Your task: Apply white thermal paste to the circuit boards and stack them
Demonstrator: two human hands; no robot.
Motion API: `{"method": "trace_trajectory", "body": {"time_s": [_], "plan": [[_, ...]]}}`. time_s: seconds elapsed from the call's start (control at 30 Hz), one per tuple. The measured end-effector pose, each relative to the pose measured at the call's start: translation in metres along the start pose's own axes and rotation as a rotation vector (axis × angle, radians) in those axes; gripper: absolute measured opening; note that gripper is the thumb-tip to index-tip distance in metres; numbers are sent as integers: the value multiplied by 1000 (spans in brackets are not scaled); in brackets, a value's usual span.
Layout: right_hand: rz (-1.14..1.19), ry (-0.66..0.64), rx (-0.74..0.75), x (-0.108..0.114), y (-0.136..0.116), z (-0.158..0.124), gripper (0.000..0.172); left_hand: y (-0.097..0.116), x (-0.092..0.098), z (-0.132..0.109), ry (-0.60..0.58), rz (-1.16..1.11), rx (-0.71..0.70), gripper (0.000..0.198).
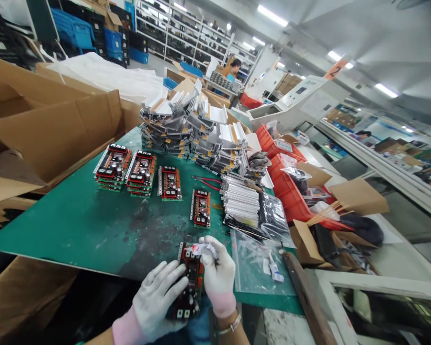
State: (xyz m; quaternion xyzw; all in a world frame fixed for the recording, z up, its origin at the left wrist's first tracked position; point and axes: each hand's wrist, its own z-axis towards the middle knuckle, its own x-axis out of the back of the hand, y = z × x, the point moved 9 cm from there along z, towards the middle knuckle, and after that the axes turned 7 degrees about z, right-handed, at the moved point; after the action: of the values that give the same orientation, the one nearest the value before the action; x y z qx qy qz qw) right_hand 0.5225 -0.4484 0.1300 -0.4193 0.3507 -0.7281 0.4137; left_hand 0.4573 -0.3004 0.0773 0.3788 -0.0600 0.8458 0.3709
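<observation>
Both my hands wear white gloves. My left hand (158, 299) grips a circuit board (188, 282) with red and black parts at the near edge of the green mat (79, 225). Against the board's top end my right hand (217, 273) is pinched shut on a small crumpled white piece (204, 248). Further out on the mat, several stacks of the same boards (141, 173) lie in a row.
A tall heap of aluminium heat sinks (194, 129) stands behind the boards. Red-handled pliers (208, 181) lie beside it. Clear bags with small tubes (269, 266), red bins (287, 187) and open cardboard boxes (50, 129) surround the mat. A person works far back.
</observation>
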Motion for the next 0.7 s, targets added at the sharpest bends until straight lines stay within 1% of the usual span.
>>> {"method": "trace_trajectory", "body": {"time_s": [0.1, 0.17, 0.27, 0.33, 0.4, 0.5, 0.57, 0.7], "plan": [[-37, 20, 5, 10, 2, 2, 21, -3, 3, -1, 29, -6, 26, 48], [-57, 65, -12, 20, 8, 0, 22, -3, 3, 0, 6, 7, 4, 50], [-67, 166, -31, 34, 16, -8, 24, 0, 4, 5, -49, 47, -66, 52], [-53, 226, -16, 40, 18, -16, 23, 1, 10, 9, -24, 50, -65, 51], [-34, 262, 34, 42, 15, -25, 18, -1, 14, 13, 9, 33, -30, 47], [-12, 264, 149, 41, 8, -39, 11, -1, 14, 14, 46, -3, 22, 42], [-19, 249, 209, 40, 6, -49, 11, -1, 14, 13, 58, -17, 32, 42], [-57, 203, 299, 38, 5, -60, 12, -1, 11, 12, 11, 9, 3, 45]]}}
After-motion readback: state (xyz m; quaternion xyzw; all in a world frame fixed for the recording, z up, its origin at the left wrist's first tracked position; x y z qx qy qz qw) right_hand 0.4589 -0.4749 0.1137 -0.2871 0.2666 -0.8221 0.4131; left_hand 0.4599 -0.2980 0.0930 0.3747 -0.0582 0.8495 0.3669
